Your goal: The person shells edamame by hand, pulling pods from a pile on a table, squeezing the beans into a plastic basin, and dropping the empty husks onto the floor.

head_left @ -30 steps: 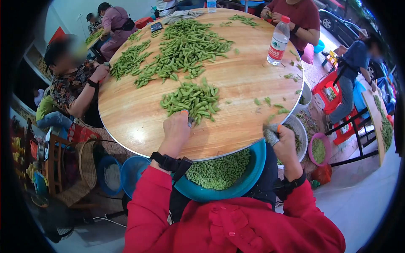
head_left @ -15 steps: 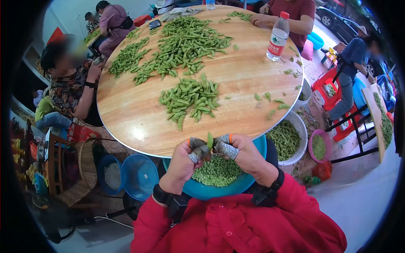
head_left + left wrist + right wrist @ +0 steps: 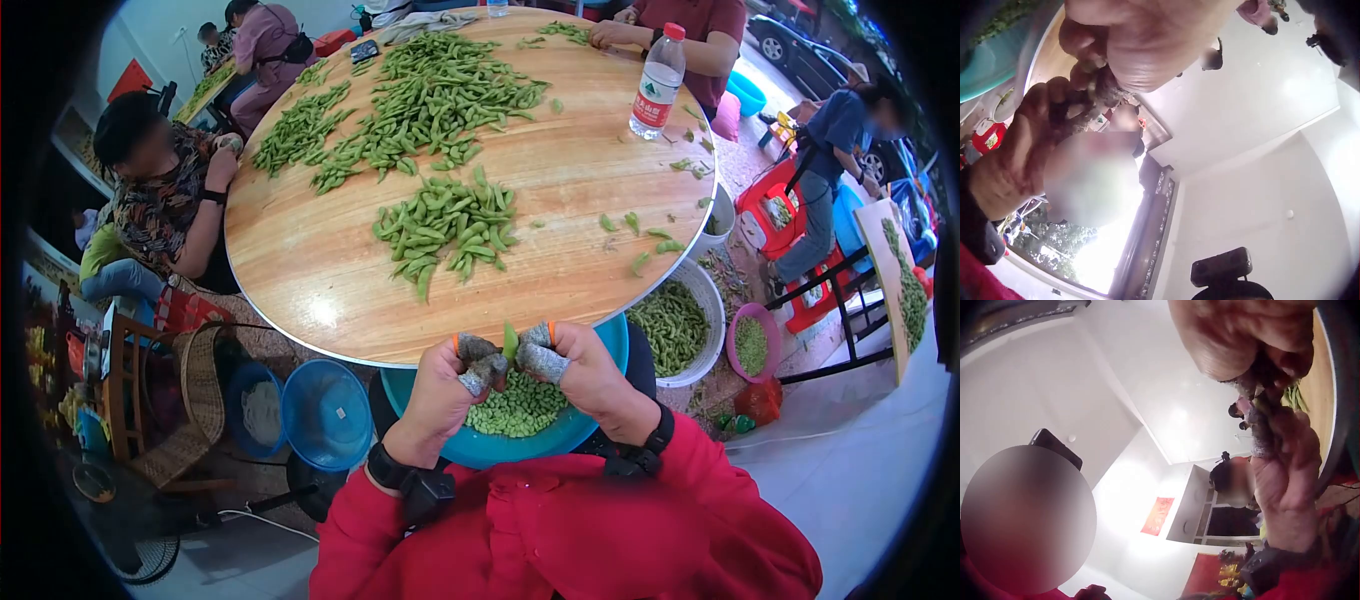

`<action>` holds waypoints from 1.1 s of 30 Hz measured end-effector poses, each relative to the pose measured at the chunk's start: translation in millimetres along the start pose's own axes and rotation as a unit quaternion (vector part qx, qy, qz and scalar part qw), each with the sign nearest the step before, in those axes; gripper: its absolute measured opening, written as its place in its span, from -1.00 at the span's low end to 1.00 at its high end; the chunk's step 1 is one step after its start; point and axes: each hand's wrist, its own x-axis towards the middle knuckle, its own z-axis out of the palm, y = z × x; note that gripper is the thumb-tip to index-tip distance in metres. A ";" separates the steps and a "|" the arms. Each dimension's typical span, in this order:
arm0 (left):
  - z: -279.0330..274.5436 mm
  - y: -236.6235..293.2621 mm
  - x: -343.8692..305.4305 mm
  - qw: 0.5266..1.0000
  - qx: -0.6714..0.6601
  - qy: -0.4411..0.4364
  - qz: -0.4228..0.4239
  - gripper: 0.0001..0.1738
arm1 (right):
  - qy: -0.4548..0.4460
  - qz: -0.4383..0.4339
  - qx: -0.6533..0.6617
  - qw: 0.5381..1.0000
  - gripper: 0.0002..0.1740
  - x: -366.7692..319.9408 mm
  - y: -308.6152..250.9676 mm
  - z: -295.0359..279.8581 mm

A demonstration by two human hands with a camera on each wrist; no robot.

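Observation:
Above the teal basin (image 3: 475, 455), my left hand (image 3: 432, 395) and right hand (image 3: 592, 382) meet, thumbs and fingers wrapped in grey tape. Between their fingertips they pinch one green soybean pod (image 3: 510, 342), its tip pointing up. Shelled green beans (image 3: 515, 408) fill the basin beneath. Just past the hands, a small pile of pods (image 3: 445, 230) lies on the round wooden table (image 3: 320, 270). In the left wrist view the hands touch at the fingers, with the left hand (image 3: 1160, 44) nearest the camera; the pod is mostly hidden there.
A bigger heap of pods (image 3: 430, 100) covers the table's far part. A water bottle (image 3: 657, 85) stands at its right, near scattered scraps (image 3: 640, 230). To my right sit a white bucket of pods (image 3: 678, 325) and a pink basin (image 3: 752, 340); blue basins (image 3: 328, 415) stand left. Other people sit around.
My left hand has come back from the small pile with a pod, and my right hand has moved in from the table's right edge. Both hands now pinch the pod over the basin.

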 end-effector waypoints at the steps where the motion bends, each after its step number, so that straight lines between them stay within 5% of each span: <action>1: -0.1 -0.4 0.5 1.000 0.003 -0.001 0.002 -0.87 | 0.002 -0.008 0.003 1.000 -0.89 0.8 3.0 -0.1; 3: -0.6 -2.1 2.1 1.000 0.010 -0.003 0.005 -0.86 | 0.033 -0.027 -0.064 0.997 -0.90 2.9 7.6 -0.1; 6: 5.2 -9.0 4.1 0.946 0.280 0.028 0.160 -0.83 | 0.065 -0.053 -0.119 0.989 -0.90 1.3 7.0 -0.5; 9: 14.4 -1.3 0.4 0.730 0.588 0.063 0.342 -0.80 | 0.074 -0.081 -0.118 0.987 -0.90 -0.3 -1.1 4.9; 10: 12.1 -4.0 0.8 0.708 0.611 0.062 0.348 -0.75 | 0.076 -0.091 -0.113 0.987 -0.90 -0.9 -3.4 6.1; 13: 1.3 -17.9 -0.2 0.718 0.623 0.042 0.308 -0.77 | 0.017 -0.012 -0.114 0.993 -0.88 0.7 7.7 -6.3; 16: 1.6 -20.9 -0.3 0.807 0.499 0.023 0.314 -0.81 | -0.028 -0.010 0.080 0.996 -0.86 -2.1 14.1 -3.4; 25: -0.6 -35.1 -5.6 0.939 0.261 0.041 0.221 -0.82 | -0.094 -0.073 0.144 0.982 -0.81 4.0 34.3 -5.1; 33: 6.9 -34.4 -7.1 0.997 -0.052 0.055 0.017 -0.74 | -0.132 -0.074 0.167 0.974 -0.78 6.5 43.6 -11.8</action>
